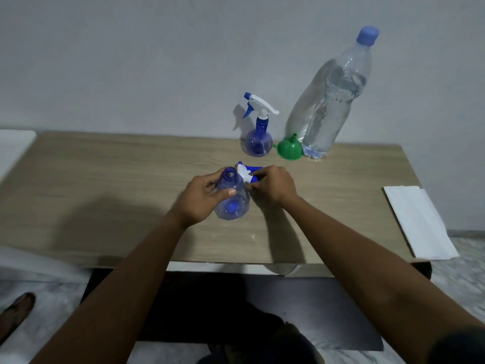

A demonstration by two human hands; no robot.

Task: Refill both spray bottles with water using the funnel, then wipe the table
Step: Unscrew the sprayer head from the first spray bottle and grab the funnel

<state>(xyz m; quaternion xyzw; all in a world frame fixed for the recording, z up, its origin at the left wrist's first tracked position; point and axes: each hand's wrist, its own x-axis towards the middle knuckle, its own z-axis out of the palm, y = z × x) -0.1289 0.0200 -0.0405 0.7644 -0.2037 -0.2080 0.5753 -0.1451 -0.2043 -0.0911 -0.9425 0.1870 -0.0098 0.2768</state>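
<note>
My left hand (203,199) grips an uncapped, clear blue spray bottle (233,203) at mid-table; its neck is open at the top. Just right of that neck, my right hand (273,185) holds the removed blue-and-white trigger head (248,172) low over the table. A second spray bottle (257,132) with its trigger head on stands further back. Beside it a green funnel (289,148) rests upside down, spout up. A tall clear water bottle (333,98) with a blue cap stands right of the funnel, mostly full.
A folded white cloth (417,222) lies at the wooden table's (105,185) right edge, partly overhanging it. A grey wall stands close behind the table. A white surface (13,148) adjoins the left end. A sandal (15,313) lies on the floor at lower left.
</note>
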